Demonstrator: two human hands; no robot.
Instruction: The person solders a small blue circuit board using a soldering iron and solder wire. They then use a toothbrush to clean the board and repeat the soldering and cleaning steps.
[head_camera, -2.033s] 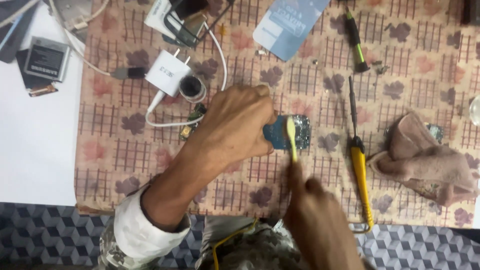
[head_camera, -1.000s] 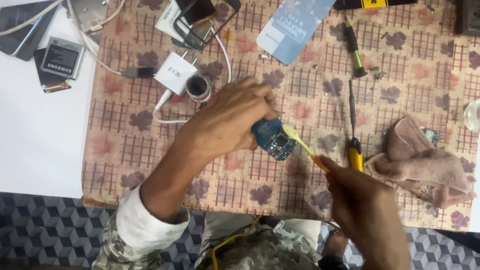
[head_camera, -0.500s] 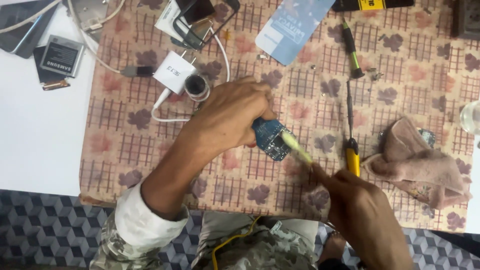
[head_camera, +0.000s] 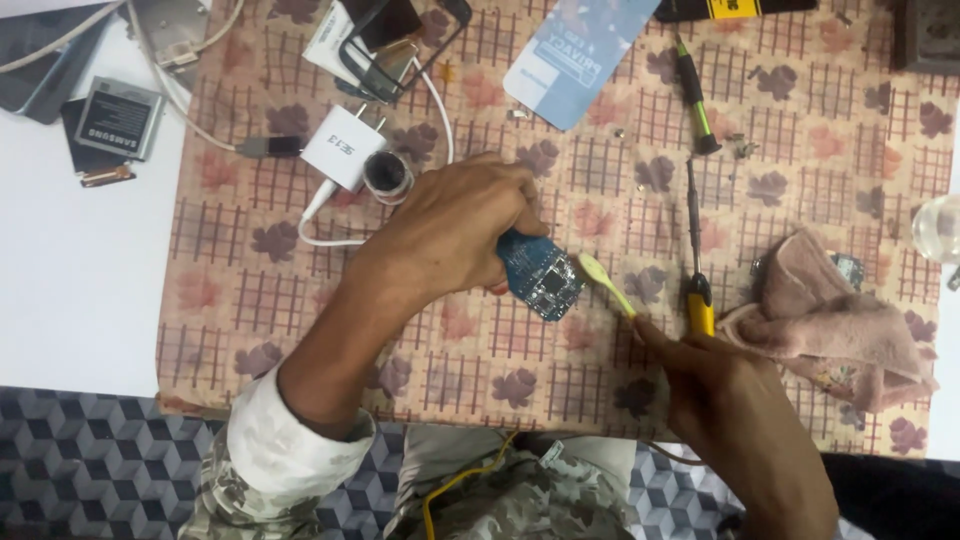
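Note:
My left hand (head_camera: 455, 225) grips a small blue circuit board (head_camera: 541, 276) by its upper left end, just above the patterned cloth (head_camera: 230, 290). Its chip side faces up. My right hand (head_camera: 715, 385) pinches the handle of a yellow-green toothbrush (head_camera: 606, 284). The brush head sits just right of the board's edge, close to it or touching; which, I cannot tell.
A yellow-handled screwdriver (head_camera: 696, 250) and a crumpled pink rag (head_camera: 835, 325) lie to the right. Farther back sit a green screwdriver (head_camera: 693, 92), a blue card (head_camera: 580, 58), a white charger (head_camera: 343, 148) with cable, a small round pot (head_camera: 386, 173) and phone parts (head_camera: 385, 40). A battery (head_camera: 118, 118) is on the white table at the left.
The toothbrush has swung from upright over the board to a slant off its right edge. My right hand moved right and down. The left hand kept its hold on the board.

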